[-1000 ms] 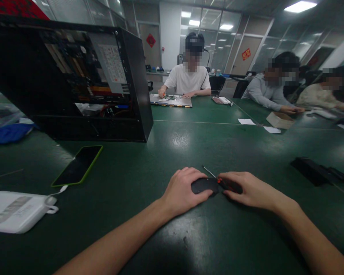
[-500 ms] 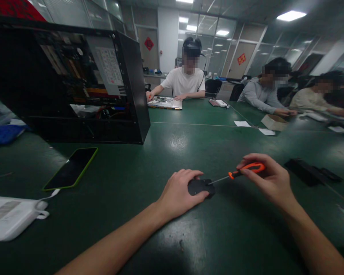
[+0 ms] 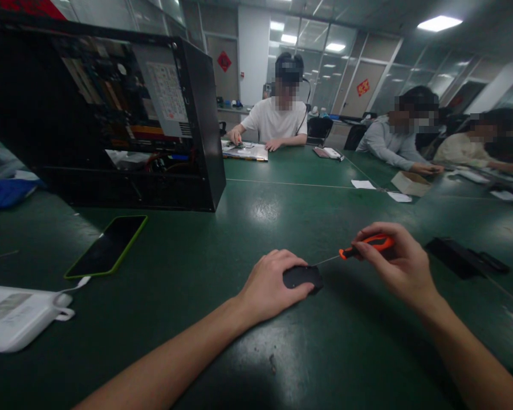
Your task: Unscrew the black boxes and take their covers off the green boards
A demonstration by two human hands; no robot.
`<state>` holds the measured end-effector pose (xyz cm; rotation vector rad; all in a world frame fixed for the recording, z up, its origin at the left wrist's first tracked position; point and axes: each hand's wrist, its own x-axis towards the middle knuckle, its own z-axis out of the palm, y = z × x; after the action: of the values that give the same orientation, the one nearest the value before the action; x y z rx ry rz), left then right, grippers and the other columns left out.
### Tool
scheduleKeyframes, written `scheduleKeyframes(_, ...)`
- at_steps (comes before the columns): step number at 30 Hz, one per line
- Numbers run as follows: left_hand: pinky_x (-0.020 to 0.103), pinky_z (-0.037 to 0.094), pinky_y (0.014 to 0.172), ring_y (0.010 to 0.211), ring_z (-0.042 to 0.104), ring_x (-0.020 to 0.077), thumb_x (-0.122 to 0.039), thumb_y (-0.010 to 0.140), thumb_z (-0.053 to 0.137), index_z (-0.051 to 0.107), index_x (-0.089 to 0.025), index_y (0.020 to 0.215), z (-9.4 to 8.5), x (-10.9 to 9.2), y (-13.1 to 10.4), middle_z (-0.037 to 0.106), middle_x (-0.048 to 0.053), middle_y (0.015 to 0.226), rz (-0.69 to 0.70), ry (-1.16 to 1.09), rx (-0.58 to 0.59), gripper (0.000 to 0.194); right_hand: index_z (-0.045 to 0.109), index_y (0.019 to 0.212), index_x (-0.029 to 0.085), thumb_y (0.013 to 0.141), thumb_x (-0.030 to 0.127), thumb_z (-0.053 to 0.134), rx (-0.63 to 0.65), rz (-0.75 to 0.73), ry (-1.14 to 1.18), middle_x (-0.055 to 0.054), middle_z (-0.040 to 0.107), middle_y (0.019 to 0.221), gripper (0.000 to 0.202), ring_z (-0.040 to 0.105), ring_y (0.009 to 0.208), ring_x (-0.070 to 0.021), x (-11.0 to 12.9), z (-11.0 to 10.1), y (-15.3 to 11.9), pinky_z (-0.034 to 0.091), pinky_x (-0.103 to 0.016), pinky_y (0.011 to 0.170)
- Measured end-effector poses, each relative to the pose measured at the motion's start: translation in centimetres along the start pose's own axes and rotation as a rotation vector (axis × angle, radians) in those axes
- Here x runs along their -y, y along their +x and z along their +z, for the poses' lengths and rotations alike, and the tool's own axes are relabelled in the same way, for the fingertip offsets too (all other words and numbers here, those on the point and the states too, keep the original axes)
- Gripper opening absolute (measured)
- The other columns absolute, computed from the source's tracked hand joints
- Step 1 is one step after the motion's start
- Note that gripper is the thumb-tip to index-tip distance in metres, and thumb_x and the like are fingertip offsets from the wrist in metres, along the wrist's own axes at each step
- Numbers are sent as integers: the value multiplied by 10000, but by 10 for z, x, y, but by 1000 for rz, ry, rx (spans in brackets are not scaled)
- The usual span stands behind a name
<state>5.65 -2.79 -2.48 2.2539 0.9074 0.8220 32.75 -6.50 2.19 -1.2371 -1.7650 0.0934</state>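
On the green tabletop lies a small black casing point(image 3: 300, 277) with rounded edges and a few tiny light dots on top. My left hand point(image 3: 273, 285) grips it, the thumb on the near side and the fingers over the far side. An orange and black screwdriver point(image 3: 378, 243) is held by its handle in my right hand point(image 3: 399, 262), fingers closed around it. Its thin shaft points left and down, and the tip is at the casing's far right edge. Whether the tip touches cannot be made out.
A black computer case point(image 3: 205, 131) with its side off stands at the back left. Before it lie a phone point(image 3: 111, 245) and a white power bank point(image 3: 21, 319). Black parts point(image 3: 461, 259) lie right of my hand. Across the table a person point(image 3: 277, 119) works on a panel point(image 3: 250, 151).
The screwdriver tip has moved from the casing's top surface to its far right edge. My left hand keeps its grip. The person opposite has moved a hand over the panel.
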Motion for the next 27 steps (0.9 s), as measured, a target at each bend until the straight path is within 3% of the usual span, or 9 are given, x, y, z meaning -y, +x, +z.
scheduleKeyframes(6, 408, 512, 952, 1055, 652, 258, -392, 861, 788, 758, -255, 1149, -1, -1, 0, 735, 37, 1134, -5, 13, 16, 320, 629, 1089, 224, 947, 333, 693, 147, -96, -92, -35, 726, 943, 190, 730, 785, -173, 17, -6, 20, 602, -288, 677)
scheduleKeyframes(10, 410, 504, 962, 1052, 648, 256, -393, 867, 781, 753, -251, 1155, 1, 0, 0, 731, 38, 1124, 4, 22, 9, 323, 634, 1089, 216, 964, 293, 640, 401, -178, -94, -34, 731, 976, 147, 719, 824, -160, 47, -11, 47, 582, -274, 728)
scheduleKeyframes(14, 419, 506, 954, 1044, 656, 264, -408, 856, 786, 744, -241, 1145, 2, 2, 1, 737, 44, 1119, 12, 36, 4, 336, 678, 959, 208, 921, 247, 657, 602, -268, -183, -13, 734, 884, 58, 686, 772, -147, 79, -5, 72, 518, -258, 692)
scheduleKeyframes(17, 423, 509, 951, 1048, 659, 268, -405, 849, 795, 738, -231, 1136, 1, 3, 0, 740, 45, 1132, 12, 34, 3, 341, 712, 917, 198, 963, 289, 631, 639, -304, -265, -14, 724, 787, 129, 656, 687, -139, 91, 5, 82, 455, -253, 626)
scheduleKeyframes(19, 421, 508, 961, 1055, 658, 266, -384, 852, 793, 735, -233, 1143, -2, 3, -3, 741, 40, 1142, 14, 30, 11, 333, 711, 1026, 202, 973, 261, 608, 638, -323, -262, -24, 747, 862, 131, 681, 742, -146, 93, 10, 85, 464, -250, 658)
scheduleKeyframes(22, 414, 498, 979, 1065, 655, 254, -326, 857, 778, 719, -243, 1177, -10, 5, -8, 739, 30, 1157, 17, 18, 19, 336, 649, 1178, 211, 894, 184, 651, 641, -344, -235, -27, 754, 1024, 286, 703, 871, -158, 91, 9, 85, 492, -246, 735)
scheduleKeyframes(27, 424, 479, 988, 1085, 642, 260, -319, 831, 793, 690, -245, 1202, -18, 6, -14, 731, 25, 1184, 27, 52, 44, 392, 637, 909, 212, 808, 125, 636, 559, -338, -136, 26, 692, 807, 134, 637, 692, -115, 95, 0, 83, 471, -230, 664)
